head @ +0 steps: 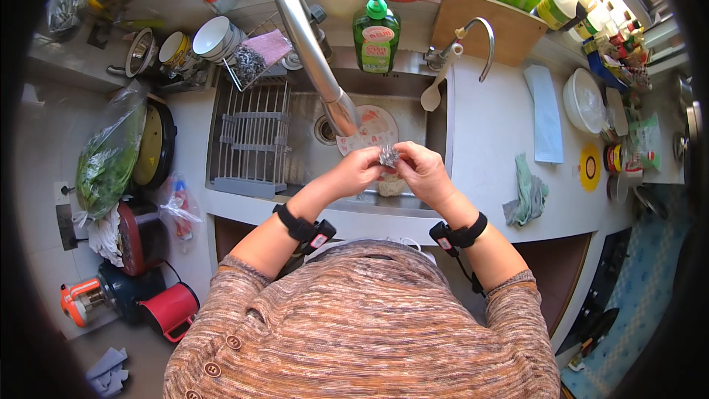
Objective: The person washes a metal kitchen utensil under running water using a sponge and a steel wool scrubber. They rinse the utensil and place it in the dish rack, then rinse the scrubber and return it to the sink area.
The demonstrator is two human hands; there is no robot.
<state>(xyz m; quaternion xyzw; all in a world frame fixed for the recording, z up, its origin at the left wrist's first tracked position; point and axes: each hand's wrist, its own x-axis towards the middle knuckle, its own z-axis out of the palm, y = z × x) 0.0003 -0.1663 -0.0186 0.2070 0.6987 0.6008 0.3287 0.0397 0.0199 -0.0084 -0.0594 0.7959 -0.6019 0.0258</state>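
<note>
My left hand (357, 170) and my right hand (424, 170) meet over the front of the steel sink (302, 160). Between their fingers they pinch a small shiny wad (389, 155), which looks like steel wool. Under the steel faucet (332, 83) lies a white plate (382, 122) with reddish marks or scraps; the faucet covers part of it. A pale beige lump (391, 185), perhaps a sponge or cloth, sits below my hands and is partly hidden by them.
A metal drying rack (255, 138) spans the sink's left side. Behind the basin stands a green dish soap bottle (377, 33). A pale spoon (432, 97) hangs near the small tap (487, 33). A green-grey cloth (525, 194) lies on the right counter. Bagged greens (108, 166) stand left.
</note>
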